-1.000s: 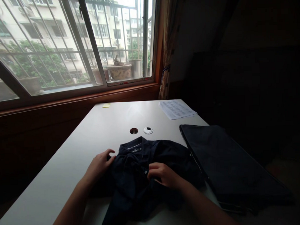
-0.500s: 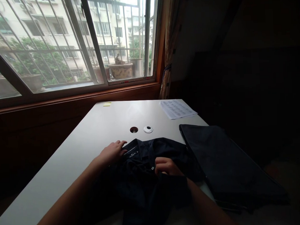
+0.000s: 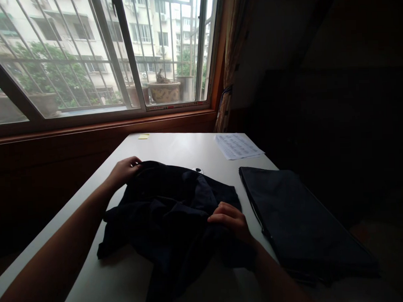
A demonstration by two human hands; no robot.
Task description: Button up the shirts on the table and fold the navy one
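A crumpled dark navy shirt (image 3: pixel 171 214) is spread loosely between my hands on the white table, partly raised off it. My left hand (image 3: pixel 125 168) is closed on its far left edge, thumb and fingers pinching the cloth. On the near right side, my right hand (image 3: pixel 229 219) is closed around a bunch of the fabric, knuckles up. Part of the shirt drapes over my right wrist. Deep folds and dim light hide the collar and the lower part of the shirt.
A flat stack of dark folded cloth (image 3: pixel 301 218) lies along the right of the white table (image 3: pixel 184 147). Printed papers (image 3: pixel 238 146) rest at the far right corner, a yellow sticky note (image 3: pixel 143 136) at the far left. A white round cap (image 3: pixel 198 170) shows behind the shirt. Beyond stands a barred window.
My left hand has moved left and away from me, pulling the shirt's edge with it. The collar label has turned out of sight, and the shirt now covers the table hole.
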